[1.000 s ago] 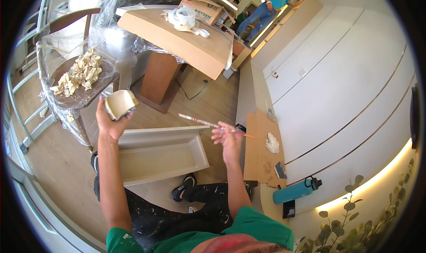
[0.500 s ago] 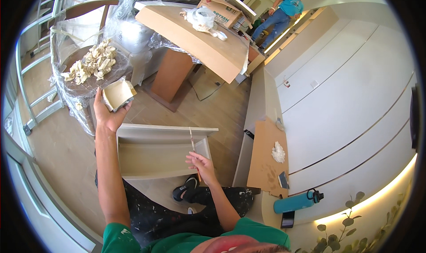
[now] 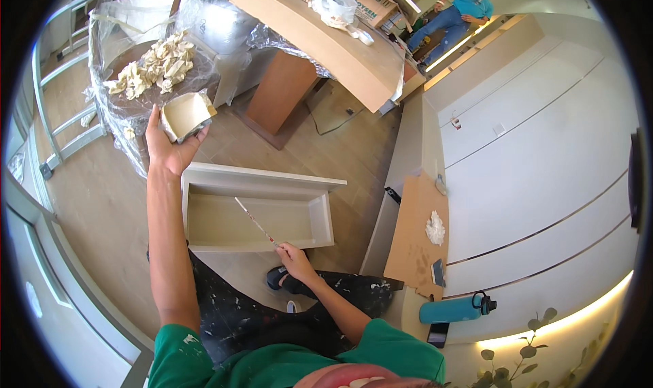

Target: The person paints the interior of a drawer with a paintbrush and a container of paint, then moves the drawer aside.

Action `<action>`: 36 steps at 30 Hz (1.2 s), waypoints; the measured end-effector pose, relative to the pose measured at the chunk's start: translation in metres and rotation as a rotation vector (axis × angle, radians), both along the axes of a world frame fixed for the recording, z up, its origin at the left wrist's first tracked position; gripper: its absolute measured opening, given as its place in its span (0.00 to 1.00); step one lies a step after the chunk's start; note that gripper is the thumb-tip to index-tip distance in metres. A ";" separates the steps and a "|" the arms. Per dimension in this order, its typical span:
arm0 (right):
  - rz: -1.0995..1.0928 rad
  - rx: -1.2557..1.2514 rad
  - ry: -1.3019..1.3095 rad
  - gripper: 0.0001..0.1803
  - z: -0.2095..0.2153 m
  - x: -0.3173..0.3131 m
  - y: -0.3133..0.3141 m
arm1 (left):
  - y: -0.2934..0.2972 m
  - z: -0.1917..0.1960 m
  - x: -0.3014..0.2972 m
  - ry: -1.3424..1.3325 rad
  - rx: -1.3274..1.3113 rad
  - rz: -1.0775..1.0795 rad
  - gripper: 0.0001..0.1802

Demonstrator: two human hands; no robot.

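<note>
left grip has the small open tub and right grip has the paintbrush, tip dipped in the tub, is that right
The paintbrush isn't dipped: the head view shows its tip apart from the open tub, seen against the drawer. The left grip does hold the tub, the right grip the paintbrush.

Open container (image 3: 187, 118), cream-lined: held raised, interior visible. Slender brush-like tool (image 3: 255, 220), red-and-white marked: held slantwise, pale tip forward-left.

Brush (image 3: 254, 220): rear end hidden by right hand (image 3: 294, 261).
</note>
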State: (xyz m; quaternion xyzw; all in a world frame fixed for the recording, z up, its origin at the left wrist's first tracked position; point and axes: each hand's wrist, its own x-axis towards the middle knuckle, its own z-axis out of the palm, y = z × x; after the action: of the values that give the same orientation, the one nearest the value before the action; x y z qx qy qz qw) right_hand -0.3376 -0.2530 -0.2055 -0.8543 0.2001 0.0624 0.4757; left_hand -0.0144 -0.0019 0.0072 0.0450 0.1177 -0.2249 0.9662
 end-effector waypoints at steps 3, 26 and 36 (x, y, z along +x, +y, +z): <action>-0.062 0.126 0.053 0.18 -0.004 -0.001 0.017 | -0.004 0.005 -0.002 0.001 0.042 0.000 0.30; -0.067 -0.005 -0.099 0.15 -0.126 0.050 0.075 | 0.020 -0.008 0.018 -0.128 -0.063 0.013 0.31; -0.014 -0.124 -0.237 0.16 -0.147 0.092 0.100 | 0.026 -0.026 0.025 -0.195 0.011 0.052 0.31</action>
State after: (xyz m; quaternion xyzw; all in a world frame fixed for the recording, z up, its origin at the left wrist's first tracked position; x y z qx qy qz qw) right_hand -0.2454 -0.1525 -0.3526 -0.8820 0.1521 -0.0550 0.4427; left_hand 0.0109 0.0244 -0.0190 0.0688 0.0252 -0.1937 0.9783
